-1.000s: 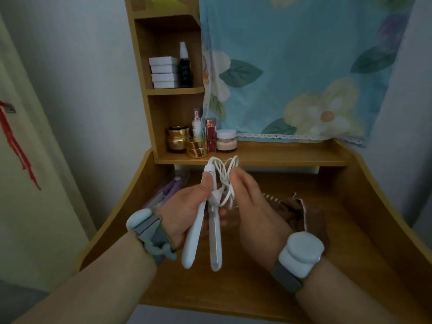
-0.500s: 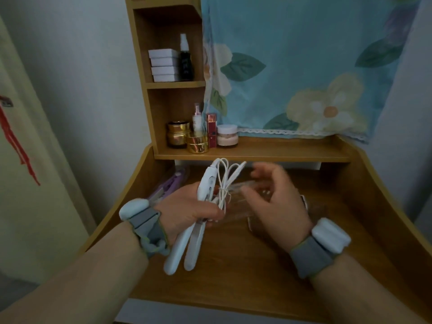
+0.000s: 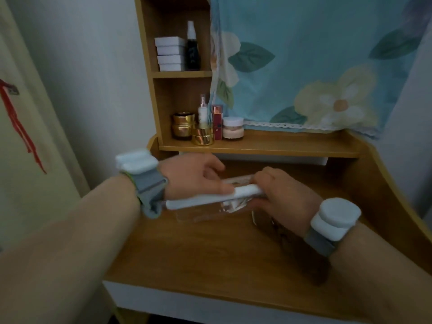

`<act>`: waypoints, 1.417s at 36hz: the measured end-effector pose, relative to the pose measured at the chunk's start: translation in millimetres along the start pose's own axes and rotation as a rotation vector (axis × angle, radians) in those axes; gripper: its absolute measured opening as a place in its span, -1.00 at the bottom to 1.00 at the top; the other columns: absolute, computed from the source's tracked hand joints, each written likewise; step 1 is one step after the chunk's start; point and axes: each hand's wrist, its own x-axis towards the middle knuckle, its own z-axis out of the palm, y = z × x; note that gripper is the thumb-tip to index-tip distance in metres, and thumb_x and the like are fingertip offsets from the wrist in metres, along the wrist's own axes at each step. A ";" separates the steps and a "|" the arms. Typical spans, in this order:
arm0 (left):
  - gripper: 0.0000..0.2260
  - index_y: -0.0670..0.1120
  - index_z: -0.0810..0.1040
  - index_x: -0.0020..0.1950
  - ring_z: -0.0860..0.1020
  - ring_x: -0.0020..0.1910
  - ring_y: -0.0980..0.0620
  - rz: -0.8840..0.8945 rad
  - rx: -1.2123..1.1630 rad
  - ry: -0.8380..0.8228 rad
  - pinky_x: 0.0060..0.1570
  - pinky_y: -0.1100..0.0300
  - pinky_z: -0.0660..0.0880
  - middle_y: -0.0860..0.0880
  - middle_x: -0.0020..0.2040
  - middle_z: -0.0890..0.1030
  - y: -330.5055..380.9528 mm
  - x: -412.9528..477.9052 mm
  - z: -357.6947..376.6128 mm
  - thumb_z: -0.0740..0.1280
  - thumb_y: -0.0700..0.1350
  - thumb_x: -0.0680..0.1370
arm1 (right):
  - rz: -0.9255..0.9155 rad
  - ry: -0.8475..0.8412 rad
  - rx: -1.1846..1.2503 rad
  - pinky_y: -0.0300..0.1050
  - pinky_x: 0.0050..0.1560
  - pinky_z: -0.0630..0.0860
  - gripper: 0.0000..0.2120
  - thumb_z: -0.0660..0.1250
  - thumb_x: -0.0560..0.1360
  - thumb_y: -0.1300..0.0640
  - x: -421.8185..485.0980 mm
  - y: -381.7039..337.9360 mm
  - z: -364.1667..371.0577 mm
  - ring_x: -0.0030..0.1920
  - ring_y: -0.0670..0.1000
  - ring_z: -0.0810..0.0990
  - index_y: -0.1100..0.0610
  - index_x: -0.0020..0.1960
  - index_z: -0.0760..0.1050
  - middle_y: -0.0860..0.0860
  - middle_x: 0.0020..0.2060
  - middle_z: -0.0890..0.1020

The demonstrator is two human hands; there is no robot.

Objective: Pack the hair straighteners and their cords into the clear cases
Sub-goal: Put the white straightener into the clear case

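The white hair straightener lies nearly level above the wooden surface, its long axis running left to right, with the free end pointing toward the left wrist and the other end buried under the right hand. The left hand has its grip closed on the middle of the body, fingers curled over the top. The right hand's grip looks clamped on the far end together with the clear case, which sits just beneath; blur hides the cord. The case's long side appears to run parallel to the straightener, so lowering it straight in seems the likely next step.
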 end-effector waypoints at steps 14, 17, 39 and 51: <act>-0.50 0.20 0.31 0.40 0.43 0.14 0.21 -0.162 -0.048 -0.019 0.14 0.31 0.31 0.19 0.21 0.46 -69.2 2.0 29.1 0.38 -0.02 0.50 | 0.016 -0.012 0.074 -0.27 0.08 0.35 -0.83 0.26 0.54 0.01 11.6 16.8 19.6 0.03 -0.15 0.34 -0.03 0.11 0.38 -0.13 0.02 0.34; -0.59 0.17 0.36 0.38 0.41 0.09 0.20 -0.177 -0.070 0.036 0.11 0.30 0.27 0.15 0.19 0.49 -73.5 4.1 32.8 0.28 -0.14 0.57 | 0.001 0.018 0.057 -0.23 0.07 0.39 -0.87 0.23 0.56 0.03 17.1 17.2 24.9 0.00 -0.14 0.35 -0.03 0.09 0.38 -0.11 0.05 0.38; -0.69 0.03 0.50 0.25 0.56 0.11 0.01 -0.295 -0.377 -0.052 0.02 0.23 0.54 -0.06 0.14 0.58 -78.8 10.2 20.2 0.32 -0.23 0.55 | -0.029 -0.007 0.053 -0.30 0.04 0.22 -0.64 0.25 0.51 0.17 28.4 18.1 56.8 0.08 -0.18 0.25 -0.06 0.26 0.32 -0.11 0.20 0.33; -0.63 0.12 0.48 0.28 0.51 0.14 0.09 -0.215 -0.147 -0.068 0.24 0.12 0.42 0.06 0.16 0.57 -78.4 2.7 17.5 0.35 -0.16 0.51 | 0.103 -0.016 0.144 -0.19 0.31 0.26 -0.48 0.22 0.53 -0.18 15.4 18.5 53.3 0.38 -0.07 0.27 -0.12 0.45 0.23 -0.09 0.46 0.18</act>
